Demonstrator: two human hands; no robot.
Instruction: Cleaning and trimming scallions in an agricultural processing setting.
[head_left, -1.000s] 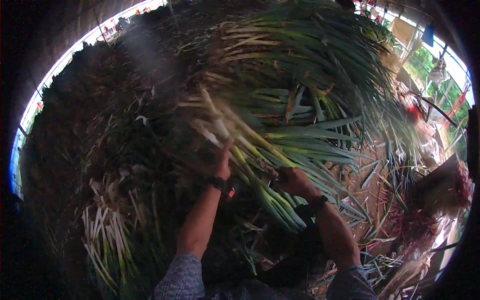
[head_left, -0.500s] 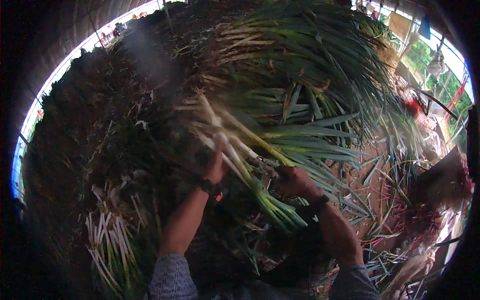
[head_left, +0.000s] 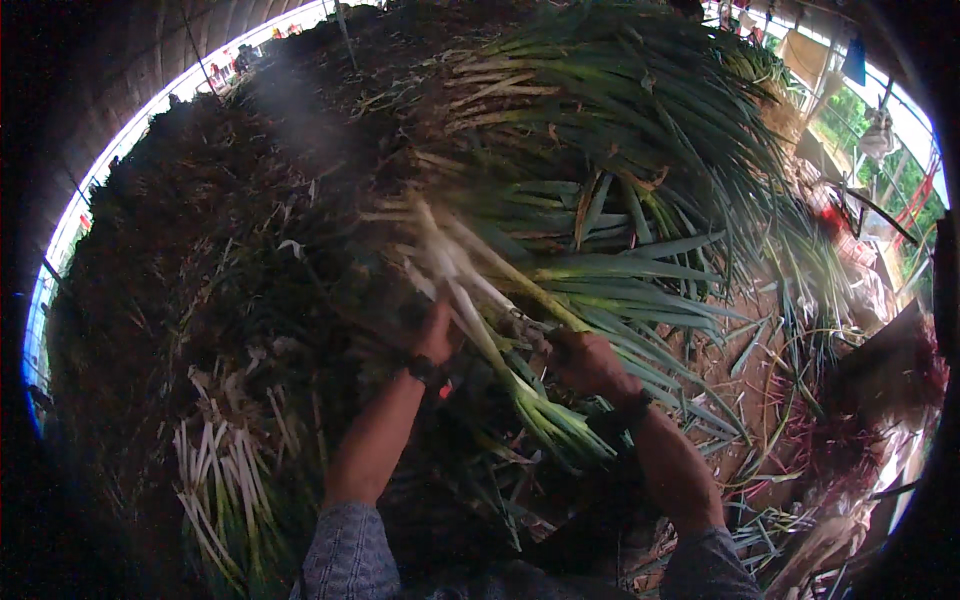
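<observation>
In my left hand [head_left: 437, 335], closed around it below its root end, is a leek [head_left: 478, 330] with a white shank and green leaves trailing down to the right. My right hand [head_left: 590, 362] is a closed fist to the right of that leek. A narrow grey-brown thing [head_left: 525, 325] juts from the fist toward the white shanks; its kind is unclear. More leeks [head_left: 500, 255] lie just beyond both hands, their pale root ends blurred by a whitish haze. Dark bands circle both my wrists.
A large heap of leeks [head_left: 640, 110] with long green leaves spreads across the far right. Dark, soil-coloured heaped matter [head_left: 190, 230] fills the left. A bunch of white-stemmed leeks [head_left: 225, 470] lies at lower left. Leaf scraps and reddish strands [head_left: 840, 430] litter the right side.
My left hand has shifted slightly down along the leek, and the haze around the root ends looks thicker. My right hand has hardly moved. The view has shifted slightly.
</observation>
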